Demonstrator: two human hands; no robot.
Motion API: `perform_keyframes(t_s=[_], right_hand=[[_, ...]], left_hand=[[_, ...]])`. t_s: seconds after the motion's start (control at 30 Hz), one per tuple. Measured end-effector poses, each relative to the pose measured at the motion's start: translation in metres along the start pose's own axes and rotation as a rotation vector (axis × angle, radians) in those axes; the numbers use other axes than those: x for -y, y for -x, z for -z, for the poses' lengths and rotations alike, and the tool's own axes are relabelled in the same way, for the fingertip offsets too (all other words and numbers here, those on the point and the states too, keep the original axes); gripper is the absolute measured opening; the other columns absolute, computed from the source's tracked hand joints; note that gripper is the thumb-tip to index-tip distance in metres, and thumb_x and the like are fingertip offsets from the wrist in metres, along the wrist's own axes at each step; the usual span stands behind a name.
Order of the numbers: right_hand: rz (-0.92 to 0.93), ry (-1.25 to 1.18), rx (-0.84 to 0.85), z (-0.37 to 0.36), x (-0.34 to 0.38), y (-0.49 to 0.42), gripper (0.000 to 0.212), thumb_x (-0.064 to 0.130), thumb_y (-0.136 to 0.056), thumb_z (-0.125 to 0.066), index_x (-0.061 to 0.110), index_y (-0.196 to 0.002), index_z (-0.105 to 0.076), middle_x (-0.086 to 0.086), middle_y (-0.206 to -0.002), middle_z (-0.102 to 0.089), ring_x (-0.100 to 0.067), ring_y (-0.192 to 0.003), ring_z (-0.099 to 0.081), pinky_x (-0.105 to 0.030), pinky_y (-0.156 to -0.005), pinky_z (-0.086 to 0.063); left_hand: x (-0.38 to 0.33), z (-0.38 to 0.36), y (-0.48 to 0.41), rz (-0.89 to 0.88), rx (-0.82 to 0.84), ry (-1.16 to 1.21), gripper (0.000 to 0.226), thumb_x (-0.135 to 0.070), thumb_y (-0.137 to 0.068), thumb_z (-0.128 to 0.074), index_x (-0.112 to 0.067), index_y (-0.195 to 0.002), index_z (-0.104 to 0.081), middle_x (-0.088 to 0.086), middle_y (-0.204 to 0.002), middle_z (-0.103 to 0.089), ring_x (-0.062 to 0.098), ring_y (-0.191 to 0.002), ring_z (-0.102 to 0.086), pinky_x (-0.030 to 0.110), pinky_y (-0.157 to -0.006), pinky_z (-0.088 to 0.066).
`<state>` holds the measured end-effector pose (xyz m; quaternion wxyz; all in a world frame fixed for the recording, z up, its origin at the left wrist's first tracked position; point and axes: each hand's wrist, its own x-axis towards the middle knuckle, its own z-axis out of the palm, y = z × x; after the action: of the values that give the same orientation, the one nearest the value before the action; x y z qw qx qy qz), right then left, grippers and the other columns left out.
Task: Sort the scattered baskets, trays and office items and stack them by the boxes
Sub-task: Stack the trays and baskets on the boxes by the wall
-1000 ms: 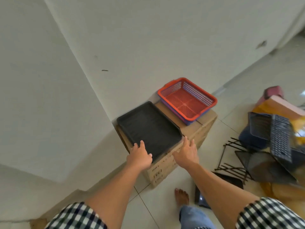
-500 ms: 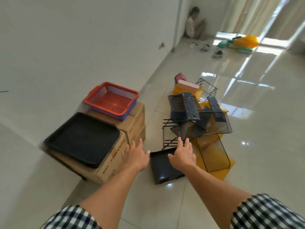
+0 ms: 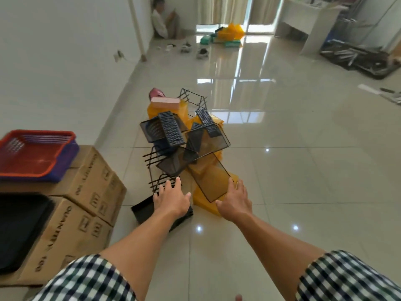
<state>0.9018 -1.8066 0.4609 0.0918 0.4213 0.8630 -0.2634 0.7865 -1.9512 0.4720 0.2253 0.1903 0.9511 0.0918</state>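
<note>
Cardboard boxes (image 3: 91, 185) printed "QUANTITY"

Far off, a seated person (image 3: 160, 21), a white desk (image 3: 304, 23), scattered shoes (image 3: 202, 52)

Worn: checked short-sleeve shirt, only sleeves in shot. Left sleeve (image 3: 86, 279) at lower left of frame, right sleeve (image 3: 347, 279) at lower right. Same fabric on both: gingham, dark navy-green squares on white, small even grid. Left one slightly blurred. Forearms (image 3: 141, 240) uncovered from hems up to left hand (image 3: 171, 199) and right hand (image 3: 235, 203), both ungloved, mid-frame.
</note>
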Motion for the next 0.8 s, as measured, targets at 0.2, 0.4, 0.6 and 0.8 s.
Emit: perform_keyframes(t_s=[0.2,0.4,0.6,0.8], right_hand=[[-0.058,-0.007,0.024,0.039,-0.109,-0.035,0.091,0.039,-0.096,-0.062,0.023,-0.162,-0.001,-0.009,-0.169,0.008,-0.029,-0.156,0.000,-0.050,-0.122,-0.021],[-0.117,-0.037,0.046,0.065,-0.173,-0.065,0.090,0.041,-0.097,-0.060,0.022,-0.162,-0.001,-0.010,-0.169,0.009,-0.029,-0.156,0.001,-0.051,-0.122,-0.021],[-0.147,-0.082,0.048,0.079,-0.193,-0.106,0.088,0.036,-0.097,-0.059,0.022,-0.161,0.000,-0.009,-0.169,0.008,-0.028,-0.156,0.000,-0.051,-0.121,-0.022],[-0.141,-0.047,0.055,0.097,-0.195,-0.178,0.090,0.037,-0.097,-0.061,0.022,-0.162,0.000,-0.008,-0.169,0.008,-0.028,-0.156,-0.001,-0.050,-0.122,-0.023]], left_hand=[[-0.099,-0.046,-0.003,-0.028,0.030,-0.037,0.073,-0.055,-0.101,-0.040,-0.028,-0.161,-0.007,0.008,-0.167,-0.013,0.031,-0.153,-0.012,0.052,-0.121,-0.015],[-0.170,-0.074,-0.016,-0.061,0.071,-0.088,0.075,-0.057,-0.100,-0.041,-0.028,-0.161,-0.008,0.009,-0.167,-0.015,0.032,-0.153,-0.014,0.053,-0.121,-0.017],[-0.213,-0.086,-0.050,-0.074,0.104,-0.103,0.074,-0.055,-0.102,-0.040,-0.026,-0.161,-0.007,0.010,-0.167,-0.014,0.032,-0.153,-0.014,0.052,-0.121,-0.018],[-0.238,-0.098,-0.112,-0.042,0.129,-0.078,0.074,-0.054,-0.102,-0.040,-0.025,-0.161,-0.006,0.010,-0.167,-0.013,0.033,-0.153,-0.015,0.051,-0.121,-0.020]])
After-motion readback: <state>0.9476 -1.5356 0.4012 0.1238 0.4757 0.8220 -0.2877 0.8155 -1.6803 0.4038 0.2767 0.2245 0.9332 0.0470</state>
